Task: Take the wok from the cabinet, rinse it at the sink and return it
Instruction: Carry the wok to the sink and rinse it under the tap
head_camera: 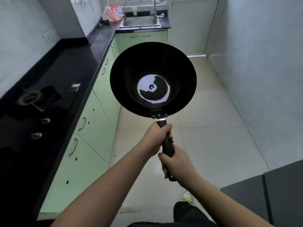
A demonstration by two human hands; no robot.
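Note:
A black wok (131, 71) with a bright glare spot at its bottom is held out in front of me over the floor, its open side facing me. Both hands grip its long black handle. My left hand (155, 138) holds the part nearer the bowl, and my right hand (175, 164) holds the handle's end. The steel sink (139, 22) with its tap lies far ahead at the end of the black counter. Pale green cabinets (91, 122) run along the left under the counter, all doors shut.
A black gas hob (32, 104) with two knobs sits on the counter at left. A red-and-white plastic bag (113, 13) lies left of the sink. A grey surface (270, 194) stands at lower right. Tiled floor stretches ahead toward the sink.

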